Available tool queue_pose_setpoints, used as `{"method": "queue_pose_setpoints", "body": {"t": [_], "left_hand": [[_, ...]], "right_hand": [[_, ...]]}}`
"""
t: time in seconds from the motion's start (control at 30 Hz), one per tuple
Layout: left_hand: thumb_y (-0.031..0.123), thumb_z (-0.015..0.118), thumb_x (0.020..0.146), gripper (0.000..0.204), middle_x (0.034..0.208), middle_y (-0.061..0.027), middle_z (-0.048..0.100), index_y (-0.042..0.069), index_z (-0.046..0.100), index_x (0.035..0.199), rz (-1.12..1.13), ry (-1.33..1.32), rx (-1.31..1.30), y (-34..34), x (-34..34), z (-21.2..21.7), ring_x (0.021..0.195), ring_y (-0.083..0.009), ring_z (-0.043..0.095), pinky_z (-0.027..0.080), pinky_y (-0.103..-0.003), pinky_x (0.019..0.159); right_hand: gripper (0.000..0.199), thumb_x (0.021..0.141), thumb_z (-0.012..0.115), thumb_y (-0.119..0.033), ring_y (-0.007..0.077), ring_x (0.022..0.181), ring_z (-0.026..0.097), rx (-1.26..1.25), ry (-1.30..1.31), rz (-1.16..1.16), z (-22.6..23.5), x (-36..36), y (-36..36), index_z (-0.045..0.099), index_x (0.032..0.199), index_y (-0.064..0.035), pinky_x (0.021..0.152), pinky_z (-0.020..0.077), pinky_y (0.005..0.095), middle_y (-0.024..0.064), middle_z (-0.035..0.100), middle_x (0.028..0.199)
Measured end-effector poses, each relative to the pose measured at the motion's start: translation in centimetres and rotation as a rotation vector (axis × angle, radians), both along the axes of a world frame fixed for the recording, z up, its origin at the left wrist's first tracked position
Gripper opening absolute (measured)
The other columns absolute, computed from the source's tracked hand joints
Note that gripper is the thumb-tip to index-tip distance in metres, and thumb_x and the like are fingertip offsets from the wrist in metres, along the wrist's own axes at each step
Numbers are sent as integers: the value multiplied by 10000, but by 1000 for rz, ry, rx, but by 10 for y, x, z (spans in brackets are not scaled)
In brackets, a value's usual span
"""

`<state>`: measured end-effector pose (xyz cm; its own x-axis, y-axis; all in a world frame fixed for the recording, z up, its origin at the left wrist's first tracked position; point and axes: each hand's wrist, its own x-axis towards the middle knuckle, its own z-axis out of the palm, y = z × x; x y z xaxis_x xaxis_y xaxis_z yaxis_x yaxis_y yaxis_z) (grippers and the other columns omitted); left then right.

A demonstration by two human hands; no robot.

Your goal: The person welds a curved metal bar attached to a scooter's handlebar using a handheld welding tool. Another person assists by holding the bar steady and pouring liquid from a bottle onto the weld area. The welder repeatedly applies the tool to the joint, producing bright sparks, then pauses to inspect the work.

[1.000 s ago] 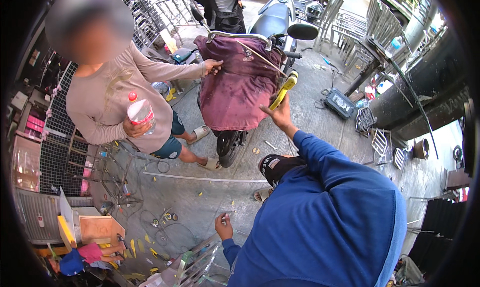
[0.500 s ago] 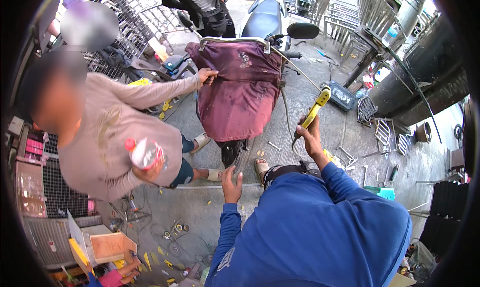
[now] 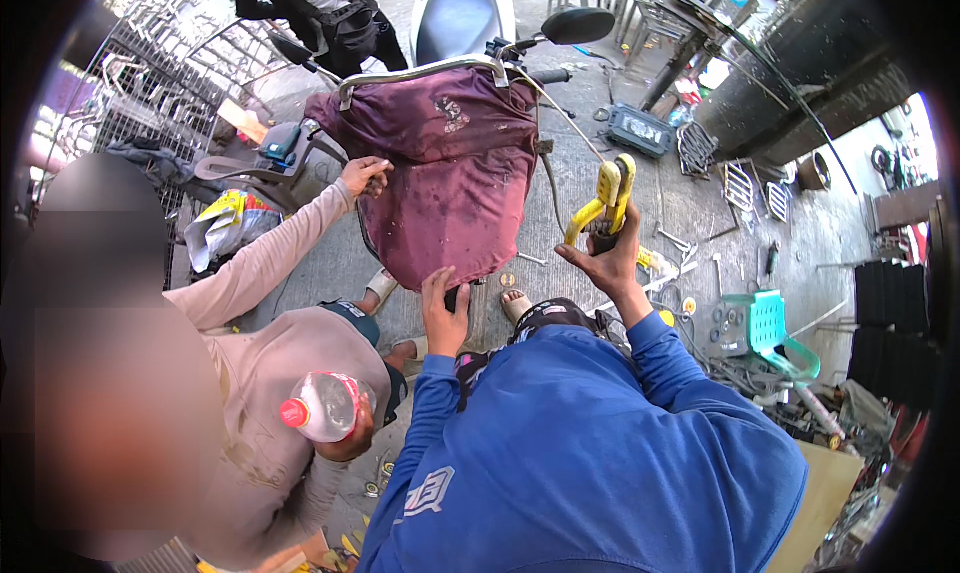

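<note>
A maroon cloth [image 3: 450,193] hangs over the front of a motorcycle [image 3: 460,18], with a bent metal bar [image 3: 420,78] along its upper edge. My left hand [image 3: 445,313] is at the cloth's lower edge, fingers up and thumb apart; whether it touches the cloth I cannot tell. To the right, my right hand [image 3: 612,258] grips a yellow welding electrode holder [image 3: 608,198]. A thin rod [image 3: 560,111] runs from its jaws up toward the bar's right end. At left, a co-worker's hand [image 3: 367,176] is against the cloth; their other hand holds a clear red-capped bottle [image 3: 330,406].
The co-worker [image 3: 290,363] stands close on my left. A grey case [image 3: 640,131], metal frames [image 3: 740,185] and tools lie on the concrete floor at right, near a green plastic chair [image 3: 775,328]. Behind the motorcycle stands another person [image 3: 325,18].
My left hand has moved up to the cloth's lower edge. The electrode holder has turned, showing both yellow arms. The co-worker has come nearer with the bottle, and my view has shifted.
</note>
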<state>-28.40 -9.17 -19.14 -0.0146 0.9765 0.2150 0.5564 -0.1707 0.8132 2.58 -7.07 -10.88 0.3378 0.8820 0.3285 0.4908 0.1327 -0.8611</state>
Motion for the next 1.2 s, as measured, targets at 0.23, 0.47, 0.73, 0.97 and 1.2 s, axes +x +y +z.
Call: {"method": "queue_pose_setpoints", "body": {"t": [0.23, 0.47, 0.73, 0.97, 1.2], "left_hand": [[277, 703, 994, 373, 1286, -174, 624, 47, 686, 1287, -139, -67, -11, -10, -55, -14, 1244, -378, 583, 448, -457, 1097], [241, 690, 1004, 293, 1251, -164, 647, 46, 718, 1222, -184, -35, -66, -28, -126, -55, 1215, -359, 612, 473, -452, 1068], [220, 718, 993, 250, 1132, -131, 697, 50, 745, 1174, -267, -37, -25, -1, -150, -57, 968, -296, 682, 548, -390, 869], [212, 704, 998, 242, 1087, -126, 685, 33, 738, 1157, -302, -132, -98, 0, -136, -45, 922, -285, 660, 539, -382, 838], [232, 708, 1001, 260, 1064, -127, 692, 31, 740, 1164, -328, -136, -78, -18, -145, -48, 849, -273, 657, 537, -392, 807]], "right_hand": [[1397, 644, 1047, -296, 78, 733, 550, -42, 321, -148, 33, -83, -54, 123, 1680, -145, 631, 505, 249, 44, 614, 988], [1193, 770, 952, -142, 102, 766, 604, -44, 668, -235, 33, -143, -98, 165, 1666, -156, 613, 546, 260, 55, 581, 1073], [787, 808, 952, -168, 69, 800, 543, 60, 449, -443, -8, -115, -102, 399, 1360, -71, 699, 488, 231, -12, 542, 982], [744, 806, 962, -252, 72, 818, 519, -10, 494, -559, -44, -112, -116, 432, 1293, -67, 725, 465, 253, -16, 528, 975], [781, 782, 973, -270, 93, 837, 518, -75, 466, -658, -71, -126, -147, 432, 1301, -52, 737, 467, 274, -8, 519, 975]]}}
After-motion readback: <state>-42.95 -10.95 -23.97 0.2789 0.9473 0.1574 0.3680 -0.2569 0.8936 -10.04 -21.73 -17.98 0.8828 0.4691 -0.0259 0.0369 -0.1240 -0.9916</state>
